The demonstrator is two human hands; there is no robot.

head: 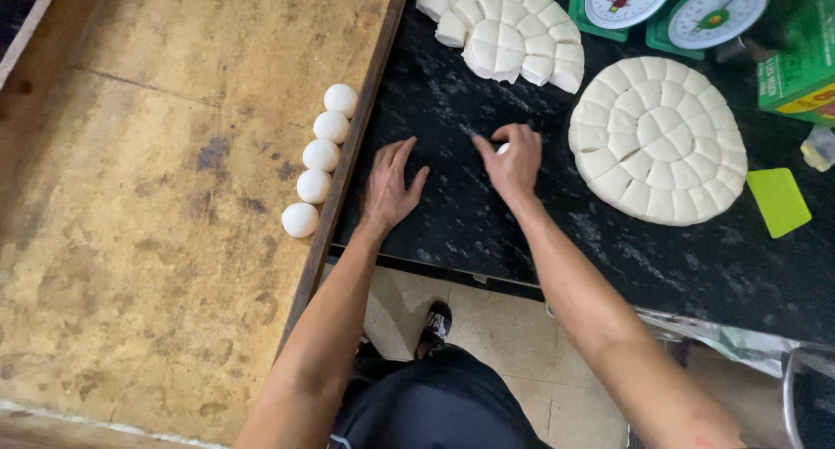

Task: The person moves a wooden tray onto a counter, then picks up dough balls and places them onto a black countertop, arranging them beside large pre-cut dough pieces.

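My right hand (pixel 511 164) is cupped on the black stone counter (pixel 487 231), its fingers closed over a small white piece of dough (pixel 503 148) that barely shows. My left hand (pixel 389 188) lies flat and open on the counter beside it, holding nothing. Several round white dough balls (pixel 320 156) sit in a row on the worn wooden board (pixel 165 197) to the left. A round dough disc cut into pieces (pixel 658 138) lies right of my right hand. A second cut disc (pixel 506 27), partly taken apart, lies at the top.
Two green weighing scales (pixel 670 7) stand at the top right, with a green box (pixel 804 66) beside them. A yellow-green scraper (pixel 778 202) lies at the right. A tiled floor and my shoe (pixel 437 323) show below the counter edge.
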